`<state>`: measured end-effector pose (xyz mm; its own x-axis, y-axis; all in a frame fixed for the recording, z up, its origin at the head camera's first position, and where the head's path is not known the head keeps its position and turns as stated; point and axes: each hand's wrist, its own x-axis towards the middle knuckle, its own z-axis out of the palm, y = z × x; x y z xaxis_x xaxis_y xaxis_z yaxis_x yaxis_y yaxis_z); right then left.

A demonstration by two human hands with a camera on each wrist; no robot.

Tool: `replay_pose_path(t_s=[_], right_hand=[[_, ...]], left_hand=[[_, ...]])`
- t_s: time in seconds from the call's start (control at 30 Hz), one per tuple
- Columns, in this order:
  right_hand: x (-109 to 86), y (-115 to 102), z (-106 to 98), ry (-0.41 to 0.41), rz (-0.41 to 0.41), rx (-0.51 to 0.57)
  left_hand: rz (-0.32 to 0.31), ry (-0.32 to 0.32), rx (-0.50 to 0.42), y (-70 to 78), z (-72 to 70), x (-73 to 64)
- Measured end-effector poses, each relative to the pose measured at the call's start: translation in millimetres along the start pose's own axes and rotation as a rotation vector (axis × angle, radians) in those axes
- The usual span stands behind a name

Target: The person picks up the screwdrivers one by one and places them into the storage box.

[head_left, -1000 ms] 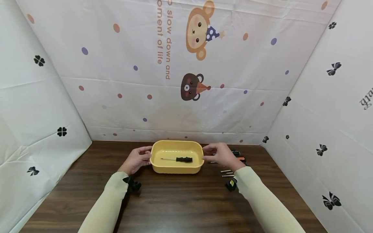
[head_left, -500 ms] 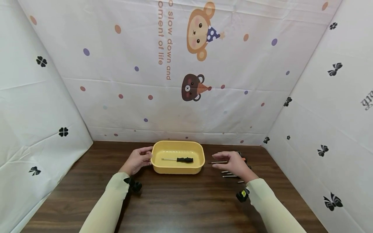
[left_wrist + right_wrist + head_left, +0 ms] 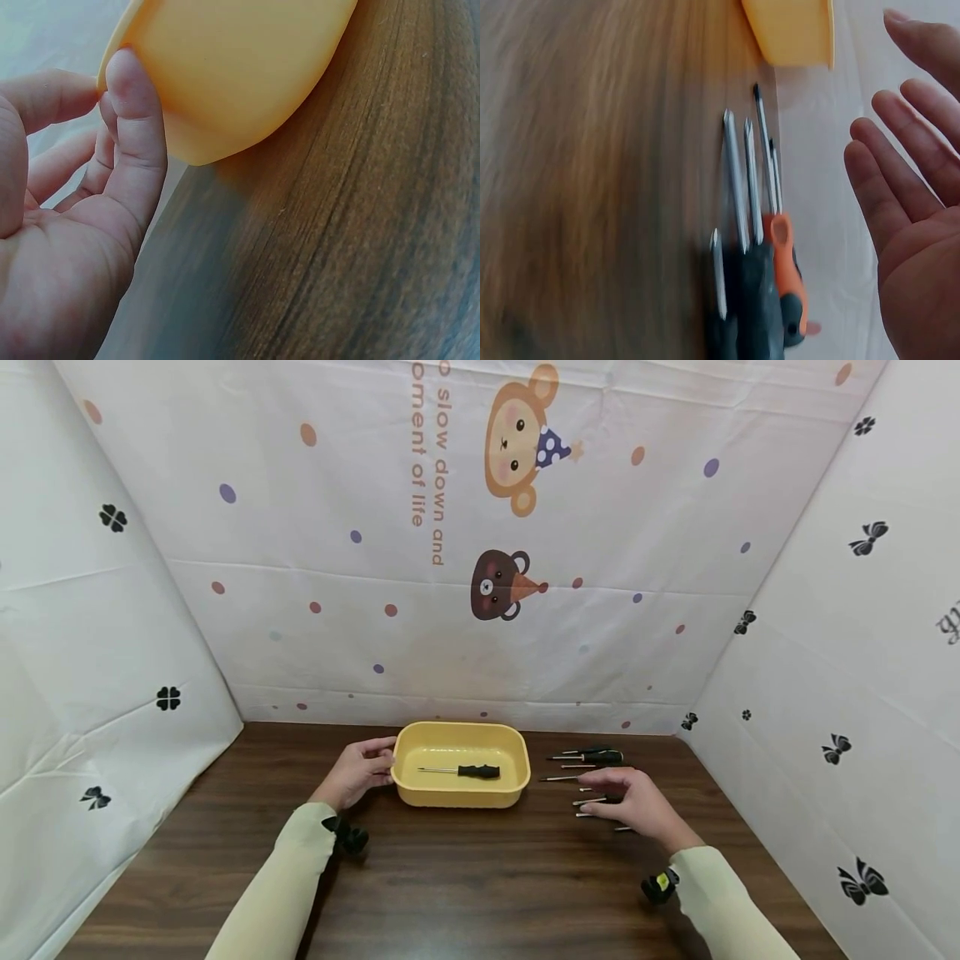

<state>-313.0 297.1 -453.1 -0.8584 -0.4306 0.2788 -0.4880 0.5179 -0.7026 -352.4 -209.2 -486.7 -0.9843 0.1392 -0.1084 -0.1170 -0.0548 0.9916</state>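
Observation:
A yellow oblong container (image 3: 461,797) stands on the table with a black-handled screwdriver (image 3: 478,772) lying inside it. My left hand (image 3: 358,773) is at the container's left end, its fingertips (image 3: 127,71) touching the rim and outer wall. To the right lie several screwdrivers side by side, among them a black-handled one (image 3: 603,757) at the back and an orange-and-black one (image 3: 786,262). My right hand (image 3: 630,802) hovers over this group with thumb and fingers spread apart, holding nothing. It hides some of the handles in the head view.
A dark wood-grain table (image 3: 465,877) bears everything. White printed cloth (image 3: 420,643) hangs behind the table and along both sides. Small black wrist-worn cameras sit on both wrists (image 3: 660,887).
My right hand has left the container's right end and moved right, over the screwdrivers, uncovering some at the back. My left hand and the container have stayed in place.

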Motion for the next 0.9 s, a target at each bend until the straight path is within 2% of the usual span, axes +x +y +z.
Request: replay_pose_path(t_s=[0.1, 0.43, 0.63, 0.9], right_hand=[[-8.0, 7.6, -6.8, 0.003, -0.012, 0.002], [-30.1, 27.6, -28.5, -0.006, 0.087, 0.000], [-40.4, 44.1, -36.5, 0.004, 0.080, 0.065], [-51.0, 57.9, -49.9, 0.022, 0.113, 0.052]], left_hand=[[-0.003, 0.004, 0.000, -0.1, 0.8, -0.2], [-0.001, 0.000, -0.017, -2.7, 3.0, 1.7], [0.001, 0.006, -0.022, -3.2, 3.0, 0.6], [0.005, 0.007, -0.038, -3.9, 2.0, -0.6]])
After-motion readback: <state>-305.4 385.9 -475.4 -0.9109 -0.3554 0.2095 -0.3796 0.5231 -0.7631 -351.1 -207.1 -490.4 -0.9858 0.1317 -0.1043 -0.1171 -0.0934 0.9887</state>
